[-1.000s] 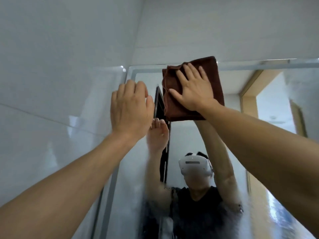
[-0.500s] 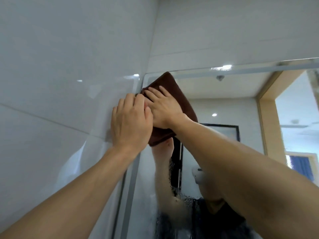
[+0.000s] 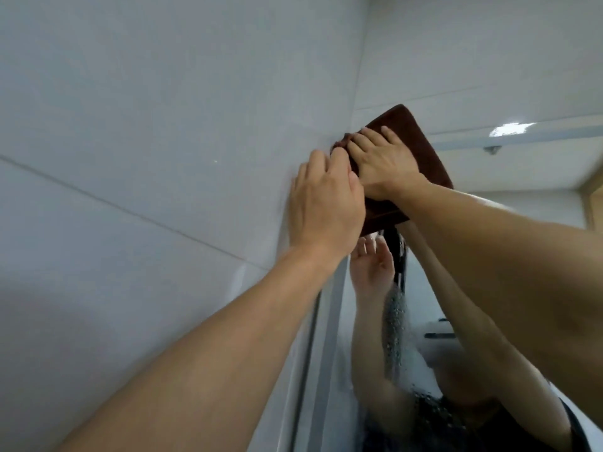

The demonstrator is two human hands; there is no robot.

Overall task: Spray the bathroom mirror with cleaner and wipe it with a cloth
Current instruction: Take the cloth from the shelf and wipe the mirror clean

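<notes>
Pale glossy wall tiles (image 3: 146, 132) filled most of the view, and the bathroom mirror (image 3: 509, 177) met them at a corner, edged by a metal frame (image 3: 329, 321). The brown cloth (image 3: 421, 148), folded into a pad, sat in the mirror's upper left corner, its upper tip overlapping the tile just above the mirror. The right hand (image 3: 381, 161) pressed flat on the cloth with fingers straight and close together, pointing toward the corner. The left hand (image 3: 326, 207) lay flat beside the cloth, on the tile at the mirror's left edge, fingers extended and together; it touched the right hand's thumb side and held nothing. No spray bottle was in view.

Beads of cleaner (image 3: 396, 324) clung to the glass well below the cloth, with a wet haze toward the mirror's bottom edge, so spraying appeared finished. The glass along the mirror's top looked clear and streak-free. By that reading the wipe had reached only the top band, and the lower part of the mirror was not yet wiped.
</notes>
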